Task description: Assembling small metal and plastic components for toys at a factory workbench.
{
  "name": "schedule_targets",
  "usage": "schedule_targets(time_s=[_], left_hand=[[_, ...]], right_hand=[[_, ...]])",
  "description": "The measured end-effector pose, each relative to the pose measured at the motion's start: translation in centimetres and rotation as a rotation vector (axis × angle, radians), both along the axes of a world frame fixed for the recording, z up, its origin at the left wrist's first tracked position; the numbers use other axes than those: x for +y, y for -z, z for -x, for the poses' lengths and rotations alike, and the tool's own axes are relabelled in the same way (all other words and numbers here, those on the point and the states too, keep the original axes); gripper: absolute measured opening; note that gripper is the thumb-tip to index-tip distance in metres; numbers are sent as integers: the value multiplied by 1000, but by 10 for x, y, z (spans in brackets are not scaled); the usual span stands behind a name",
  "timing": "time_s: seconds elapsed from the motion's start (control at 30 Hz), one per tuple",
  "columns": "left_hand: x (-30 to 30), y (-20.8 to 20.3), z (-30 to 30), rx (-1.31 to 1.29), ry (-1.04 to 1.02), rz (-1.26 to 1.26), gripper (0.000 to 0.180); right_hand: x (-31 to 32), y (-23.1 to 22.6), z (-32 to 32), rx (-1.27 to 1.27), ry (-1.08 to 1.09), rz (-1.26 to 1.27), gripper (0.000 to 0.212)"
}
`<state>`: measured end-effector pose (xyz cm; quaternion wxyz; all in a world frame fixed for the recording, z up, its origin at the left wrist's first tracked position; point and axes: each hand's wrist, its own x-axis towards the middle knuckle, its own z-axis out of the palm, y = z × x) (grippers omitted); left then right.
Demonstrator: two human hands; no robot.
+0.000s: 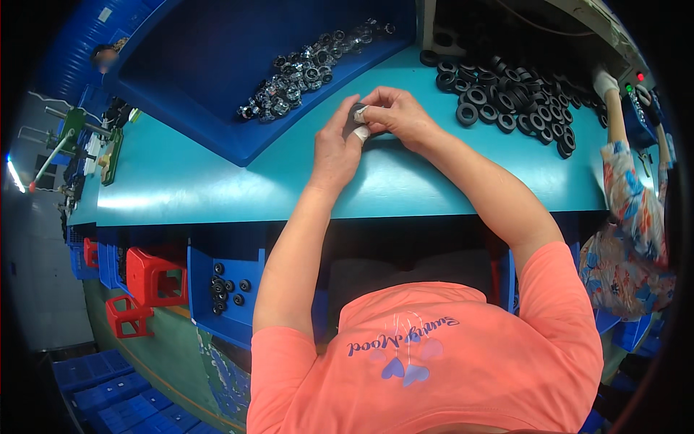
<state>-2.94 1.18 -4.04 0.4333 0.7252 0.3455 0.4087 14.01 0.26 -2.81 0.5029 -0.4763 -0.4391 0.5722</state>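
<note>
Both my hands meet above the turquoise tabletop, with a small dark rubber tyre [351, 120] between them. My left hand [337, 148] wraps round it from the left, fingers curled. From the right, my right hand [405, 117] pinches at it, the thumb tip pressed in. White wrapping covers the thumb tips. My fingers hide most of the tyre, so whether a hub sits inside it cannot be seen. Just beyond lies a large blue bin [195, 87] with a heap of shiny clear-and-chrome wheel hubs [303, 76]. Loose black tyres [506, 98] are piled to the right.
Below the table edge at left, a blue box [235, 322] holds several dark wheels [220, 289]. Red stools [155, 278] stand beside it. A green hand press [69, 145] is at far left. At right, a co-worker's gloved hand [606, 83] reaches near a machine.
</note>
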Motion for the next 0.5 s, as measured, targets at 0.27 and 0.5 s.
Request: schedule_targets(time_s=[0.27,0.5], left_hand=[[4,-10,9,-275,140,363,51],[2,-14,7,-297,121,367,49]], right_hand=[[2,-6,-22,227,-238,106,36],[8,5,-26,218,-237,52,46]])
